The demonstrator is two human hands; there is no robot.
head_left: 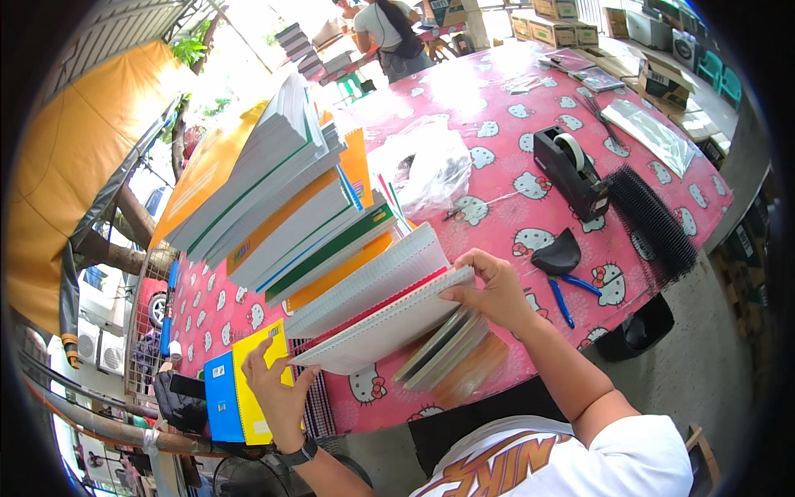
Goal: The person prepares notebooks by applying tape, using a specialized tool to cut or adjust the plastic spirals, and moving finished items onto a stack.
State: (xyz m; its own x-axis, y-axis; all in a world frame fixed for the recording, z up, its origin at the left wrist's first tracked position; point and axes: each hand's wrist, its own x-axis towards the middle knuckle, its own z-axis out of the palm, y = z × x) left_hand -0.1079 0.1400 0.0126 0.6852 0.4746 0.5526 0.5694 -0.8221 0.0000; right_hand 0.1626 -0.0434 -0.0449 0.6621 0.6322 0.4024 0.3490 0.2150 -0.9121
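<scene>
A tall leaning stack of notebooks [281, 199] with orange, green and white covers stands on a pink patterned table [497, 108]. My right hand [489, 290] grips the upper edge of a white notebook [389, 323] at the front of the stack, fingers curled over its pages. My left hand [277, 393] holds the lower left corner of the same notebook, next to a yellow and blue notebook [240, 389]. Thinner books [451, 348] lie under the white one near the table edge.
A black tape dispenser [571, 170], a black comb-binding strip [654, 224], blue-handled scissors [567, 294], a black cap-like piece [556, 253] and a clear plastic bag [426, 170] lie on the table. A person [389, 33] stands at the far end near cardboard boxes [563, 29].
</scene>
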